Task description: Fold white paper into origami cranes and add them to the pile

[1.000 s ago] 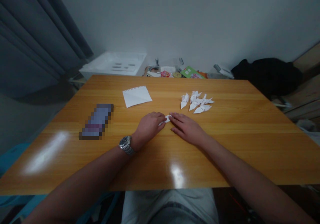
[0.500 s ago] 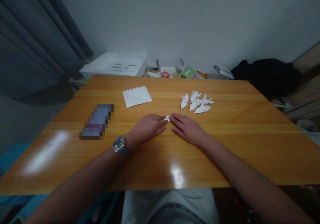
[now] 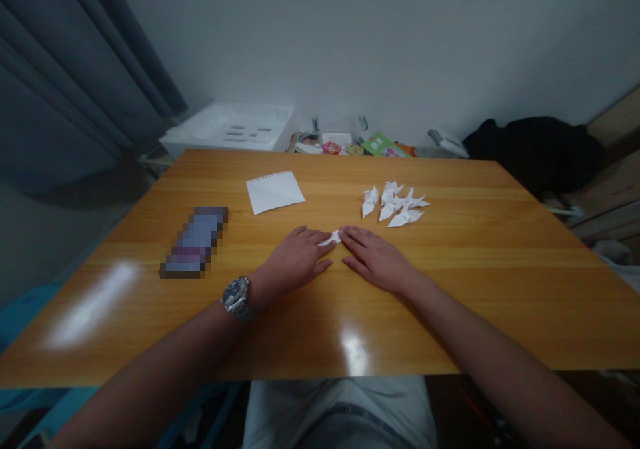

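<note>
A small piece of folded white paper (image 3: 331, 238) lies flat on the wooden table between my two hands. My left hand (image 3: 296, 255) rests over its left end, fingers stretched out and flat, thumb apart and off the paper. On the right end lie the fingertips of my right hand (image 3: 375, 255), also extended, with the thumb spread toward me. Both hands are open and press the paper from above. Parts of the paper are hidden under the fingers. Several folded white paper cranes (image 3: 397, 203) sit in a group beyond my right hand.
Beyond my left hand lies a white sheet (image 3: 275, 193) with a perforated edge. A pixelated phone-like object (image 3: 195, 242) is at the left of the table (image 3: 450, 235). Behind the far edge stand a white plastic basin (image 3: 240, 125) and a green booklet (image 3: 383, 145).
My left hand has shifted slightly left along the folded paper, uncovering more of it. My right hand has stayed in place.
</note>
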### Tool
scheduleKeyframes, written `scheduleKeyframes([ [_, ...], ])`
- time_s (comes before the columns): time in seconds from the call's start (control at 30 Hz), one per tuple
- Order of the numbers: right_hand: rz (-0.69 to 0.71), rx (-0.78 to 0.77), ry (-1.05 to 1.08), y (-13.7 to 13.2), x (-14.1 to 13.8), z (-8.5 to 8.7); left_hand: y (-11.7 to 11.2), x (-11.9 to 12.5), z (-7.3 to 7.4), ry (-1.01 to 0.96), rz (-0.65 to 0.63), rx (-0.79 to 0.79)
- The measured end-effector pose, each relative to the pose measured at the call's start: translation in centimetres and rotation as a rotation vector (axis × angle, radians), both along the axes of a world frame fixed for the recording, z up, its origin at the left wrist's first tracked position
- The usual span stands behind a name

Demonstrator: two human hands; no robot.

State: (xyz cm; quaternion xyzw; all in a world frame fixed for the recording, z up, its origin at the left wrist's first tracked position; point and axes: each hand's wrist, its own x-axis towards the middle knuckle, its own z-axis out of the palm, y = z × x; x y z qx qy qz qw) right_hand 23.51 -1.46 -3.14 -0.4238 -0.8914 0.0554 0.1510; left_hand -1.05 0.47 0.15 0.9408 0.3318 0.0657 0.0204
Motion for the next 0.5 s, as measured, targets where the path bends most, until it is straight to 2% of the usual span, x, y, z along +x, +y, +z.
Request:
scheduleKeyframes([
  [0.23, -0.038, -0.063, -0.002, -0.2, -0.9, 0.4, -0.5, 0.4, 0.5, 0.045, 0.026, -0.003],
  [0.5, -0.079, -0.085, -0.028, -0.5, -1.3, 0.0, -1.2, 0.9, 0.0, 0.042, 0.072, 0.030],
])
